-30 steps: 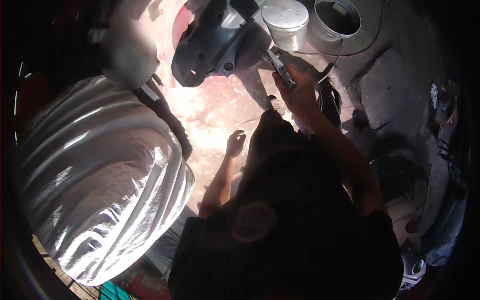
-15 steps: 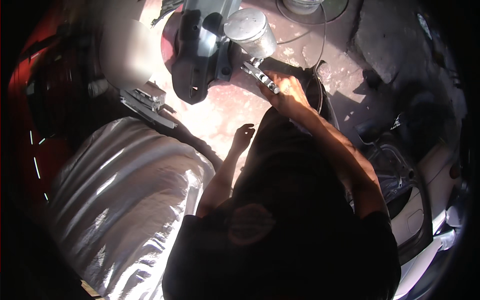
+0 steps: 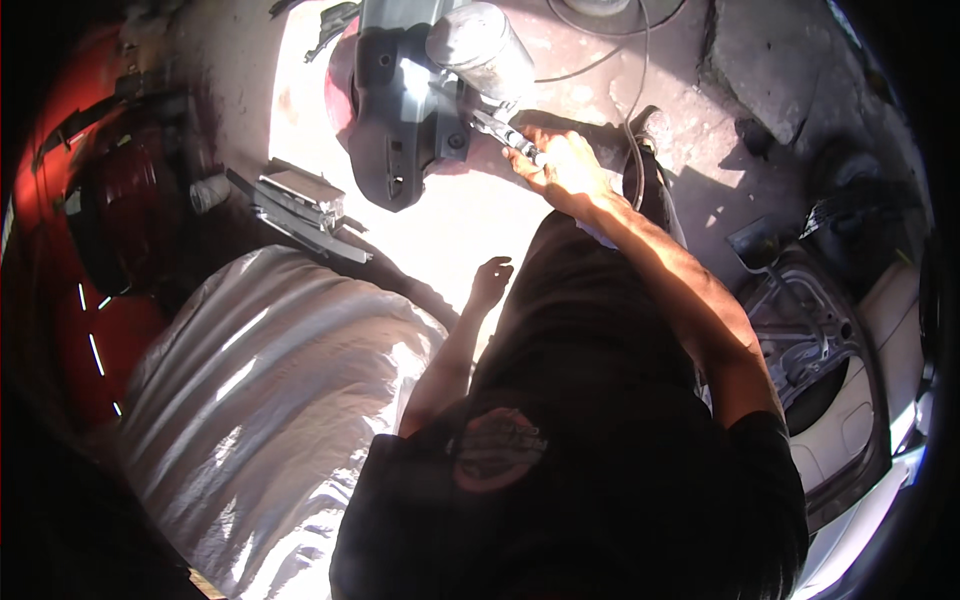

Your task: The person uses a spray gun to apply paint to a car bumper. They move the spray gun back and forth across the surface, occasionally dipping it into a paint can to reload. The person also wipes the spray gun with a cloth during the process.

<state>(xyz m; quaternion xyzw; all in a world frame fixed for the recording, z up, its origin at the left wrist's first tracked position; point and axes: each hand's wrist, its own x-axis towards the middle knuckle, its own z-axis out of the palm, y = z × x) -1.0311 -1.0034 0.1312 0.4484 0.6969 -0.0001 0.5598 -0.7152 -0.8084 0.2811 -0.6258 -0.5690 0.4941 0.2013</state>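
Note:
My right hand (image 3: 568, 172) is wrapped round the handle of a metal paint spray gun (image 3: 500, 130). A round silver cup (image 3: 480, 48) sits tilted on top of the gun. Just left of the gun stands a dark plastic car bumper piece (image 3: 392, 125), close to the nozzle; whether they touch I cannot tell. In shadow beside my leg hangs my left hand (image 3: 490, 282), fingers loosely bent and apart, with nothing in it.
A silver-grey cover (image 3: 270, 400) drapes over a large form at the left. Beyond it lie a boxy metal piece (image 3: 300, 200) and red bodywork (image 3: 75, 320). A thin hose (image 3: 640, 90) curves over the floor. At the right rests a car door panel (image 3: 815, 350).
My right hand and the spray gun have shifted slightly up and left, nearer the bumper piece. A blurred oval shape at the upper left is gone from view. My left hand hangs much as before.

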